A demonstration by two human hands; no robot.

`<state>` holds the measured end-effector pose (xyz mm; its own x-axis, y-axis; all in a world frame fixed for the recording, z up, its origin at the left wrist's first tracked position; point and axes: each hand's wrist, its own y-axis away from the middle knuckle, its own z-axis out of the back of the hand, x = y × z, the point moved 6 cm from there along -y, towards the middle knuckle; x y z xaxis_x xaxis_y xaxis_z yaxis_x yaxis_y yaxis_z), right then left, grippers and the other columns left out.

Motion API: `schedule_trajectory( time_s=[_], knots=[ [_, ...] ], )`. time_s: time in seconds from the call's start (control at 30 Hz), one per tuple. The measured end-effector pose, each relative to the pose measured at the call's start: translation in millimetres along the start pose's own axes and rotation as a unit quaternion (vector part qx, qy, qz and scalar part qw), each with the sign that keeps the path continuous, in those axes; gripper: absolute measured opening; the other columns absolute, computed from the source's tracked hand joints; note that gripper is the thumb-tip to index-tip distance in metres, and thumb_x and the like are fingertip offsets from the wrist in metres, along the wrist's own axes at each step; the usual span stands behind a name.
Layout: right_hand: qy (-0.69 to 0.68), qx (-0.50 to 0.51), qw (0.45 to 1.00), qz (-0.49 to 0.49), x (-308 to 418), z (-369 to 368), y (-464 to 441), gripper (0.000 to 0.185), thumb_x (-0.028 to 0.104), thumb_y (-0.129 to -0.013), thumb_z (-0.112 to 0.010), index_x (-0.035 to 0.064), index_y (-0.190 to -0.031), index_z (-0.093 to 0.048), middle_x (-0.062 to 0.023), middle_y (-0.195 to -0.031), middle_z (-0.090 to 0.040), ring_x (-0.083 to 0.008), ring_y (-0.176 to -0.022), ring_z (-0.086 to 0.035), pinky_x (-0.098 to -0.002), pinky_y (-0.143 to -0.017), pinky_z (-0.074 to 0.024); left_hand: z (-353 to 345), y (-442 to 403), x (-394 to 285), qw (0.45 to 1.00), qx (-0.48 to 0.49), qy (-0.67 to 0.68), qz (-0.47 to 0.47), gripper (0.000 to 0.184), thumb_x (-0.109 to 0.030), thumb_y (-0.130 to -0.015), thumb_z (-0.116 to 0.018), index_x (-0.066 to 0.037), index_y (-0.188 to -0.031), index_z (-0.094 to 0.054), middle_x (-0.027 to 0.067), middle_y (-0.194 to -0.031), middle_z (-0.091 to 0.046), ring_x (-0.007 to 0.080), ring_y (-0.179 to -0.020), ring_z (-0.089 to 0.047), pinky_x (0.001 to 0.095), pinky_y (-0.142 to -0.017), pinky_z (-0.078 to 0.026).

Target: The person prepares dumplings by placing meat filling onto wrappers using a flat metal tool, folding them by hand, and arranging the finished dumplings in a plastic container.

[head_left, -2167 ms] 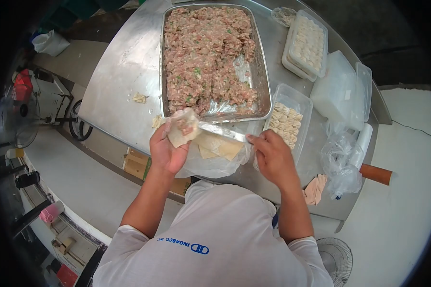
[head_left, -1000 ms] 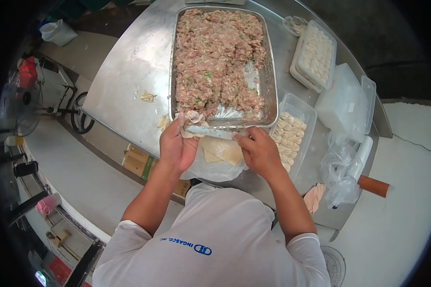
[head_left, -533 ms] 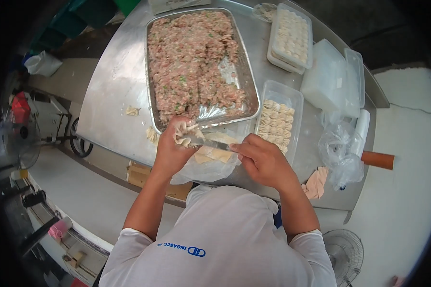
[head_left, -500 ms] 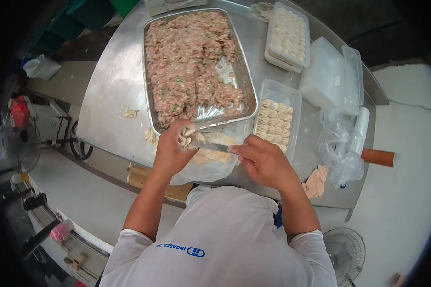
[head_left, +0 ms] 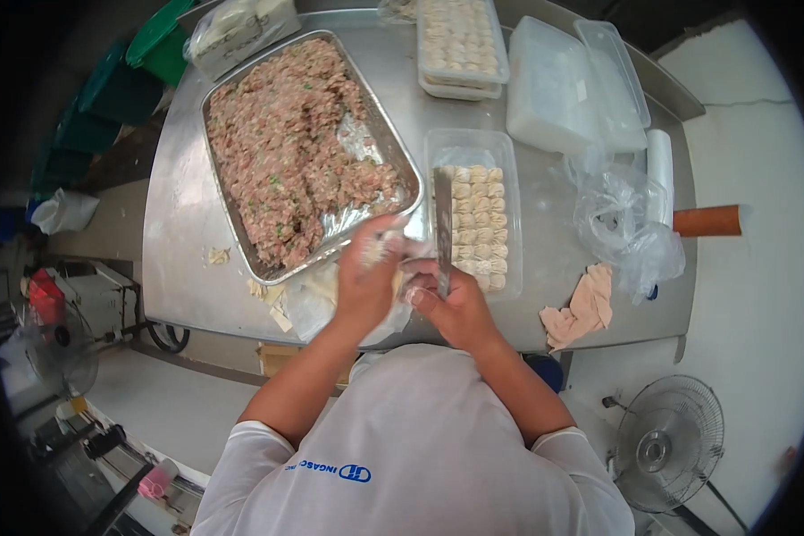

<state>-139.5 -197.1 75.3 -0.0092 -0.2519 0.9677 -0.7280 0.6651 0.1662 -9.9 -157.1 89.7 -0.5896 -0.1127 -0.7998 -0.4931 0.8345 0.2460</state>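
Note:
My left hand [head_left: 366, 279] is curled around a pale dumpling [head_left: 382, 247], partly hidden and smeared by motion, at the tray's near corner. My right hand [head_left: 457, 311] grips a flat metal spatula [head_left: 444, 223], its blade upright in front of the dumpling container. The fingertips of both hands are close together. Beyond my left hand lies a metal tray [head_left: 241, 246] of minced meat filling [head_left: 286, 143] with green flecks. Beneath my left hand, dumpling wrappers [head_left: 326, 284] rest on a plastic sheet. To the right, a clear container [head_left: 515, 223] holds rows of finished dumplings [head_left: 481, 223].
Stacked boxes of dumplings [head_left: 460, 45] and empty plastic containers [head_left: 549, 89] stand at the back. On the right are crumpled plastic bags [head_left: 625, 223], a plastic roll [head_left: 659, 179] and a pinkish cloth [head_left: 581, 308]. A fan [head_left: 665, 442] stands beyond the table's near edge.
The spatula has swung from lying across at my left hand to upright, and my right hand has moved left. My left hand stays curled around the dumpling. The whole view has shifted and turned.

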Motion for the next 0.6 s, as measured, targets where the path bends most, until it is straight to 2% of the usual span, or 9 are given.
schedule_trajectory(
  time_s=[0.03,0.07,0.13,0.17,0.2,0.27,0.43,0.53,0.6],
  knots=[
    [-0.096,-0.011,0.991,-0.088,1,-4,2,0.027,0.020,-0.094,-0.072,0.0064,-0.114,-0.059,0.0006,-0.092,-0.062,-0.0058,-0.067,-0.053,-0.0254,-0.054,-0.0440,-10,1,6,1.000,0.006,-0.006,0.005,0.016,-0.008,-0.098,-0.064,-0.003,-0.113,-0.063,0.0069,-0.096,-0.061,0.0125,-0.079,-0.062,0.0317,-0.073,-0.059],
    [-0.102,-0.019,0.991,-0.085,-2,2,3,0.027,0.020,-0.094,-0.072,0.0064,-0.114,-0.059,0.0006,-0.092,-0.062,-0.0058,-0.067,-0.053,-0.0254,-0.054,-0.0440,-21,1,13,0.998,0.027,-0.049,0.019,0.018,-0.008,-0.096,-0.064,-0.003,-0.114,-0.063,0.0087,-0.099,-0.062,0.0157,-0.086,-0.063,0.0332,-0.079,-0.057],
    [-0.321,-0.052,0.941,-0.091,-11,14,4,0.024,0.019,-0.096,-0.069,0.0082,-0.113,-0.057,0.0023,-0.086,-0.058,-0.0038,-0.057,-0.046,-0.0243,-0.045,-0.0373,-28,-5,24,0.993,0.056,-0.098,0.035,0.021,-0.007,-0.095,-0.065,-0.003,-0.115,-0.064,0.0105,-0.102,-0.063,0.0190,-0.092,-0.064,0.0346,-0.084,-0.055],
    [-0.318,-0.091,0.939,-0.090,-14,25,6,0.021,0.016,-0.097,-0.066,0.0099,-0.114,-0.056,0.0029,-0.081,-0.054,-0.0040,-0.054,-0.043,-0.0232,-0.043,-0.0350,-36,-8,12,0.937,0.131,-0.292,-0.138,0.028,-0.005,-0.091,-0.067,-0.004,-0.119,-0.064,0.0131,-0.107,-0.062,0.0232,-0.098,-0.063,0.0348,-0.086,-0.054],
    [-0.323,-0.096,0.938,-0.086,-16,34,8,0.021,0.016,-0.097,-0.066,0.0099,-0.114,-0.056,0.0029,-0.081,-0.054,-0.0040,-0.054,-0.043,-0.0232,-0.043,-0.0350,-51,-2,4,0.810,0.197,-0.461,-0.304,0.037,-0.002,-0.087,-0.068,-0.005,-0.123,-0.064,0.0158,-0.113,-0.062,0.0275,-0.105,-0.062,0.0350,-0.087,-0.052],
    [-0.391,-0.108,0.913,-0.051,-23,53,14,0.020,0.014,-0.096,-0.066,0.0097,-0.113,-0.056,0.0024,-0.080,-0.055,-0.0039,-0.053,-0.043,-0.0224,-0.044,-0.0343,-59,-3,11,0.809,0.259,-0.456,-0.265,0.051,0.001,-0.078,-0.070,-0.008,-0.128,-0.065,0.0185,-0.122,-0.060,0.0347,-0.111,-0.060,0.0384,-0.091,-0.052],
    [-0.361,-0.140,0.921,-0.043,-21,89,32,0.024,0.013,-0.094,-0.068,0.0074,-0.114,-0.057,0.0009,-0.082,-0.057,-0.0032,-0.053,-0.042,-0.0216,-0.045,-0.0339,-71,-16,34,0.724,0.377,-0.511,-0.269,0.055,0.003,-0.068,-0.079,-0.010,-0.120,-0.070,0.0104,-0.118,-0.068,0.0302,-0.109,-0.066,0.0391,-0.092,-0.055],
    [-0.212,-0.185,0.954,-0.107,-31,124,40,0.027,0.015,-0.093,-0.071,0.0048,-0.115,-0.059,0.0000,-0.085,-0.059,-0.0045,-0.057,-0.045,-0.0232,-0.049,-0.0382,-83,-47,36,0.702,0.373,-0.536,-0.284,0.044,0.002,-0.071,-0.079,-0.008,-0.113,-0.072,0.0097,-0.108,-0.073,0.0275,-0.100,-0.070,0.0343,-0.090,-0.056],
    [-0.013,-0.319,0.947,-0.028,-30,164,45,0.030,0.017,-0.091,-0.074,0.0020,-0.114,-0.061,-0.0007,-0.085,-0.059,-0.0067,-0.064,-0.050,-0.0245,-0.057,-0.0442,-77,-82,31,0.743,0.289,-0.554,-0.239,0.034,0.000,-0.077,-0.079,-0.004,-0.111,-0.071,0.0103,-0.103,-0.073,0.0232,-0.097,-0.071,0.0316,-0.085,-0.057]
  ],
)
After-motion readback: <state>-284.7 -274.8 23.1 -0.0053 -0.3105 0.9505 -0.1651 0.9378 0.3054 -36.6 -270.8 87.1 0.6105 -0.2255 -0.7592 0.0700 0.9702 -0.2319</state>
